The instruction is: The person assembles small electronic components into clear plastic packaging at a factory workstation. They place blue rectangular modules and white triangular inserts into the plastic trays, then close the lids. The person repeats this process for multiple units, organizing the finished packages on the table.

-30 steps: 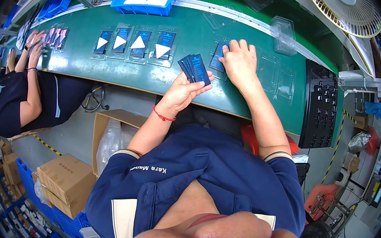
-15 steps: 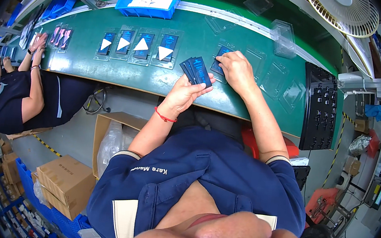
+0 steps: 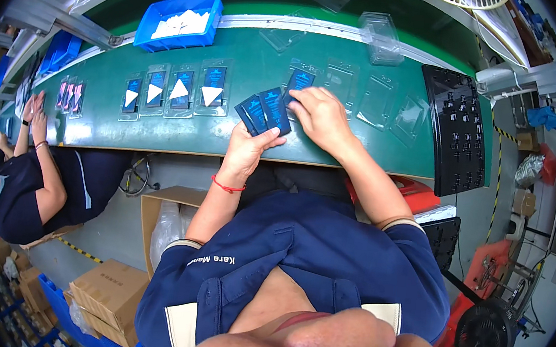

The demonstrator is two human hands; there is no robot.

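In my left hand [image 3: 247,148] is a fan of dark blue cards [image 3: 272,110] with light blue print, the thumb across their lower corner. My right hand [image 3: 323,118] has its fingers curled around the lower end of another dark blue card [image 3: 301,80]. That card lies slightly tilted over a clear plastic tray [image 3: 315,67]; the fingers hide its lower part. Left of my hands, several clear trays sit in a row, each with a blue card [image 3: 215,75] and a white triangular piece [image 3: 211,95] on it.
Clear trays [image 3: 375,101] lie on the green table [image 3: 250,55] to the right, before a black panel [image 3: 455,134]. A blue bin [image 3: 145,36] of white pieces and stacked clear trays [image 3: 380,38] stand behind. At far left, a co-worker's hands [image 3: 35,111] are near pink-marked cards [image 3: 69,97].
The whole view has shifted. The cards in my left hand are spread wider. The card under my right fingers now shows more of its face and sits more tilted.
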